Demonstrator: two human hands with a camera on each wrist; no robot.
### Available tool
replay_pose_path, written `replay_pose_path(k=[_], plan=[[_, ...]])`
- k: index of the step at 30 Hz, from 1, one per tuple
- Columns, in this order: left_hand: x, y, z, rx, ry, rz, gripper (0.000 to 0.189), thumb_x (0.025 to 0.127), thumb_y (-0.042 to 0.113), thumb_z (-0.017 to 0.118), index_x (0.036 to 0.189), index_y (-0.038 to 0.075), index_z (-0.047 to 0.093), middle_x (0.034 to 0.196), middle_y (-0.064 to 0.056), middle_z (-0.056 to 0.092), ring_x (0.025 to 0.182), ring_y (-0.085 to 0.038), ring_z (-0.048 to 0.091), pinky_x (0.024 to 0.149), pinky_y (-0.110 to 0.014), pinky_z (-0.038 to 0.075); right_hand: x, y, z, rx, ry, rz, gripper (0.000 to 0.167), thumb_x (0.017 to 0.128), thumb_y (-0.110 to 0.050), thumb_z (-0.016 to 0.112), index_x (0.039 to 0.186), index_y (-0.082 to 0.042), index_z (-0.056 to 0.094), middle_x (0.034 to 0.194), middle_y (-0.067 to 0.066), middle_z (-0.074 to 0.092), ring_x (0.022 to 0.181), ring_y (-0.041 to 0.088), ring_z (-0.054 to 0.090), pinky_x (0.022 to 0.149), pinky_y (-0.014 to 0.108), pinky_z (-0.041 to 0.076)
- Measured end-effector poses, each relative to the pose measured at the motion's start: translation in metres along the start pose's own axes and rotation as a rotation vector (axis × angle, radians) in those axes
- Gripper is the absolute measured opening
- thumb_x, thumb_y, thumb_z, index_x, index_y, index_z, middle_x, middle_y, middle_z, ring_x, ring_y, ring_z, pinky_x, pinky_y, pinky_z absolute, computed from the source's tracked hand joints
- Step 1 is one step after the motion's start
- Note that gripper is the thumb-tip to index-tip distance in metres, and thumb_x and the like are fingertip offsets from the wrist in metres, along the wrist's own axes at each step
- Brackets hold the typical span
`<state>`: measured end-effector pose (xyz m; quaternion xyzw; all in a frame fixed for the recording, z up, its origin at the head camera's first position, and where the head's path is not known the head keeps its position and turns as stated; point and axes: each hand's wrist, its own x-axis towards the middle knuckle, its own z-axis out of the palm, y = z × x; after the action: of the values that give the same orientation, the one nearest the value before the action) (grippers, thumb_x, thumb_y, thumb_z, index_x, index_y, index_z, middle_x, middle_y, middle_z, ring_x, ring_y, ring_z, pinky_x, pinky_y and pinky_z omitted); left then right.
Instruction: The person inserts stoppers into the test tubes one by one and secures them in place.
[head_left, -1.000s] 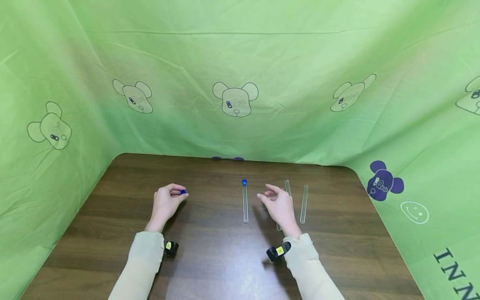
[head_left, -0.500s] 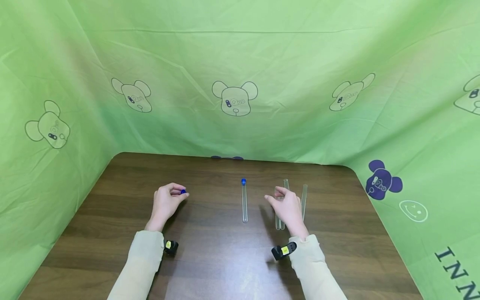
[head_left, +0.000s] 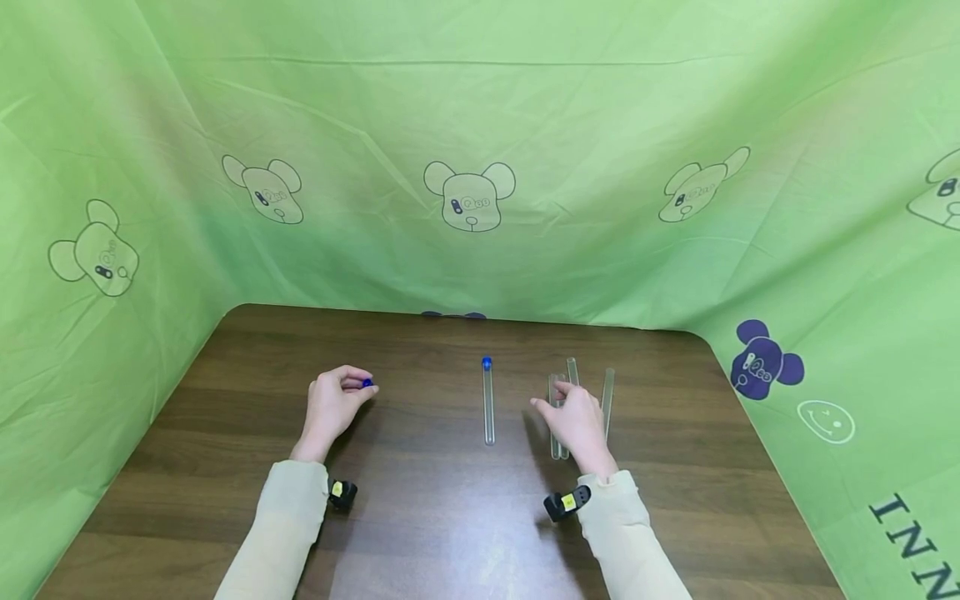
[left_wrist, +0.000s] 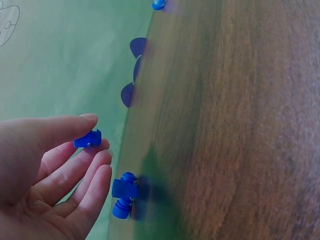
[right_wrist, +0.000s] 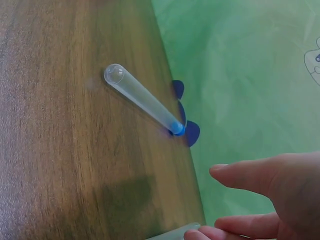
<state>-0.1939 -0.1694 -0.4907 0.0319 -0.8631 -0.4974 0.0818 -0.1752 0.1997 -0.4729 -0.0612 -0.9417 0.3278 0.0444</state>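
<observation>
My left hand (head_left: 333,407) pinches a small blue cap (left_wrist: 87,139) between thumb and fingertips above the left part of the table. Several more blue caps (left_wrist: 124,190) lie past the fingers in the left wrist view. My right hand (head_left: 579,419) hangs over two clear uncapped test tubes (head_left: 554,443), partly covering them. Its thumb stands apart from the fingers, which reach a tube's end in the right wrist view; whether they touch it I cannot tell. Another uncapped test tube (head_left: 609,398) lies just to the right. Between my hands lies a test tube with a blue cap (head_left: 489,408).
The brown wooden table (head_left: 435,517) has rounded far corners. A green cloth (head_left: 480,108) printed with bear heads hangs behind it and along both sides. Each wrist carries a small black camera (head_left: 567,502).
My right hand has moved a little to the right and its fingers have come down over the uncapped test tubes. The left hand keeps its place with the blue cap.
</observation>
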Motion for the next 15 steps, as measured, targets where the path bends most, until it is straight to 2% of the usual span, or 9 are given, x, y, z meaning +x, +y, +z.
replay_pose_path(k=[7, 15], plan=[[-0.0012, 0.0012, -0.0006, 0.004, 0.001, -0.001, 0.019, 0.084, 0.008, 0.084, 0.1, 0.001, 0.076, 0.092, -0.012, 0.076, 0.087, -0.027, 0.074, 0.08, -0.042, 0.059, -0.0013, -0.0018, 0.0007, 0.007, -0.017, 0.025, 0.059, 0.09, -0.026, 0.076, 0.133, 0.011, 0.06, 0.12, 0.028, 0.067, 0.111, 0.045, 0.063, 0.09, 0.055, 0.052], [-0.0017, 0.0016, -0.0008, 0.003, 0.002, 0.003, 0.019, 0.084, 0.008, 0.085, 0.099, 0.0, 0.076, 0.092, -0.013, 0.076, 0.087, -0.027, 0.075, 0.08, -0.042, 0.059, -0.0019, -0.0029, 0.0017, 0.006, -0.016, 0.025, 0.059, 0.089, -0.026, 0.077, 0.133, 0.011, 0.06, 0.115, 0.026, 0.069, 0.107, 0.044, 0.065, 0.089, 0.055, 0.052]])
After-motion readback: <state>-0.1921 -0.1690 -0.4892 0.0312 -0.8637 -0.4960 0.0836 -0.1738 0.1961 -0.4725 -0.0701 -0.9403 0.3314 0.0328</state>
